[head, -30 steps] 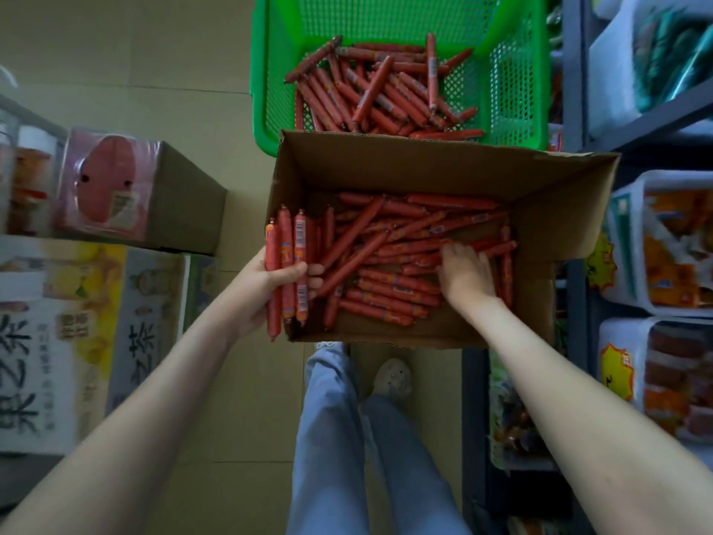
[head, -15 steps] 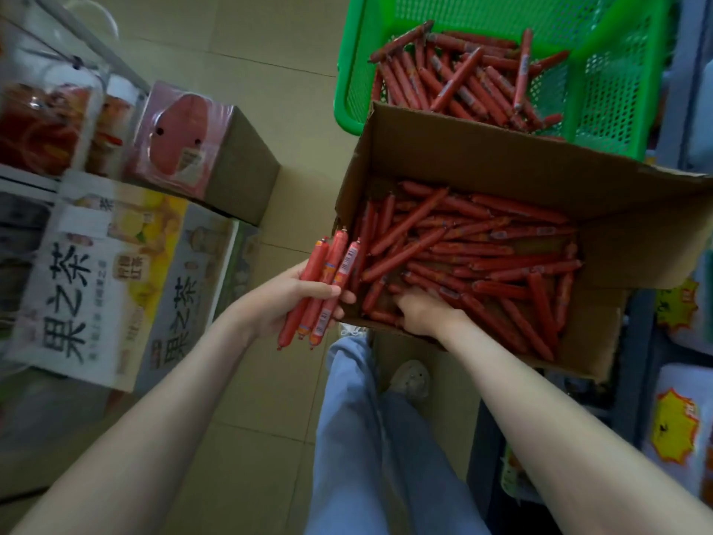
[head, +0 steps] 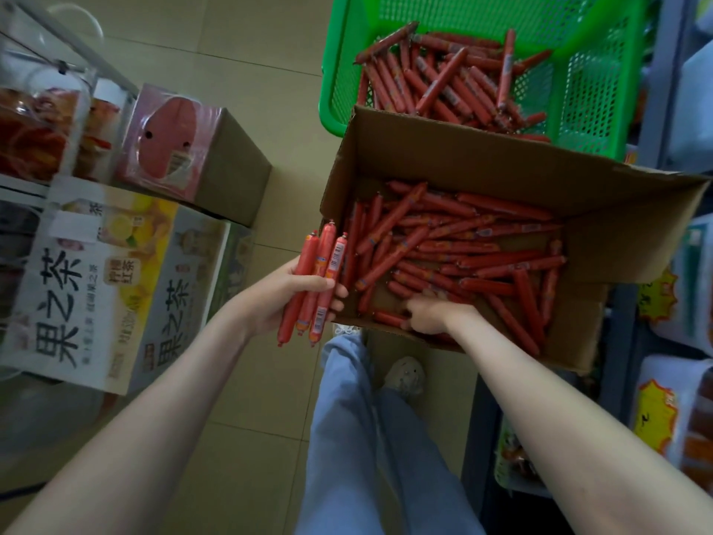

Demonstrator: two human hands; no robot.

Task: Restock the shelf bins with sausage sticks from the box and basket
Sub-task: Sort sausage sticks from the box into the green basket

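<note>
An open cardboard box [head: 482, 148] holds several loose red sausage sticks [head: 463, 245]. Behind it a green plastic basket [head: 594, 90] holds several more. My left hand [head: 285, 295] grips a bundle of three sausage sticks [head: 320, 279] just outside the box's left wall. My right hand [head: 432, 314] reaches into the box's near left corner, its fingers curled down among the sticks there; whether it holds one is hidden. Shelf bins [head: 679, 418] with yellow price tags stand at the right edge.
Cartons of tea drinks [head: 88, 287] and a brown box with a pink wrapper [head: 193, 156] stand on the floor at left. A metal rack [head: 38, 90] with packaged goods is at far left. My legs [head: 366, 438] and shoe are below the box.
My left hand has tilted the bundle and drawn it out to the left of the box. My right hand moved from the box's middle to its near left corner.
</note>
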